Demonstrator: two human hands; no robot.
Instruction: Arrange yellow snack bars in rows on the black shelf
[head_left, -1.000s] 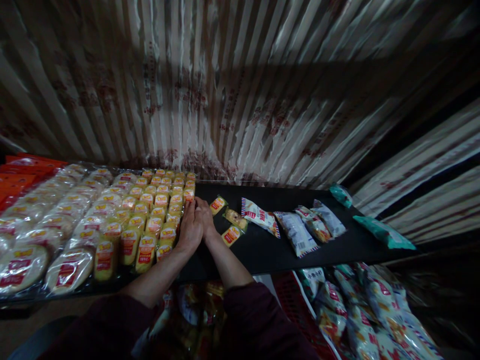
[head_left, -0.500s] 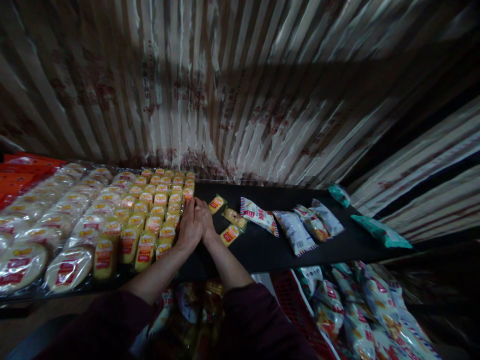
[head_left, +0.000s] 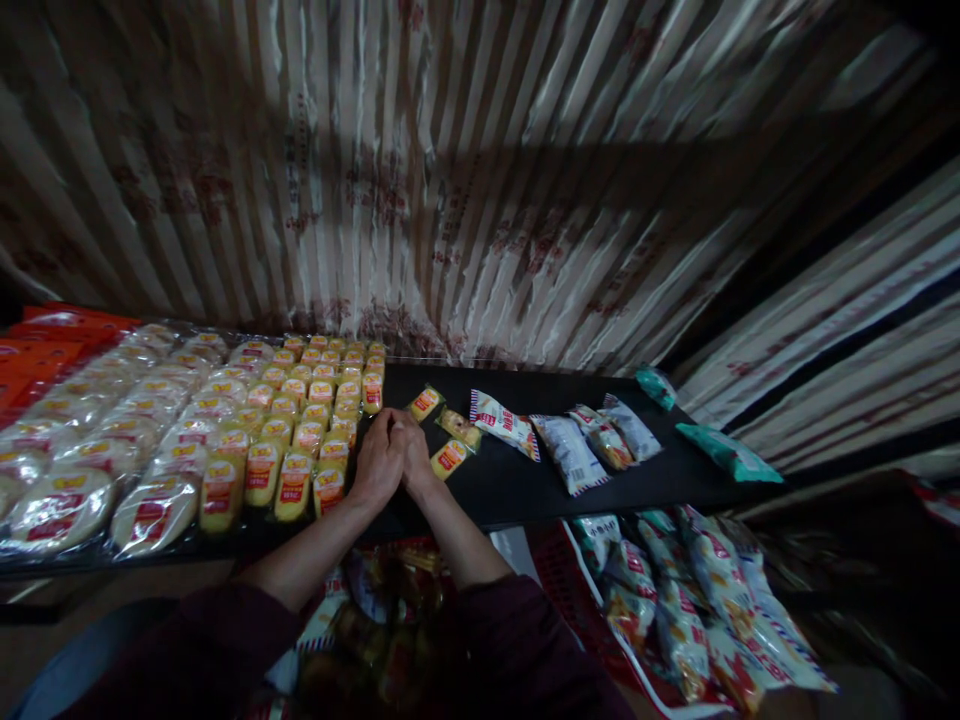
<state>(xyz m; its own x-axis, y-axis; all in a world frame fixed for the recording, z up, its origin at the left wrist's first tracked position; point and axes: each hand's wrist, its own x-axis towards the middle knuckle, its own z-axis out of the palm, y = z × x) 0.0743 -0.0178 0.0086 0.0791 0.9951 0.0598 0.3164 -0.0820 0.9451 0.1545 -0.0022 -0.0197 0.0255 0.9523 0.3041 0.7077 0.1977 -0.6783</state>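
Note:
My left hand and my right hand are pressed together over the black shelf, fingers closed. Whatever they may hold is hidden between them. Just beyond and left of the fingertips stands the front wrapped yellow cake of the rightmost, shorter row. Several more rows of wrapped yellow cakes stand left of my left hand. Right of my hands, three loose wrapped cakes lie flat: one label up, one turned over, and one nearer me.
Larger round wrapped cakes and orange packets fill the left. White snack bags and green bags lie right on the black shelf. Below, a red basket holds snack bags. Striped sheeting hangs behind.
My joined hands have drawn slightly back toward me, away from the front cake of the rightmost row. The camera view has shifted a little; the other goods look unmoved.

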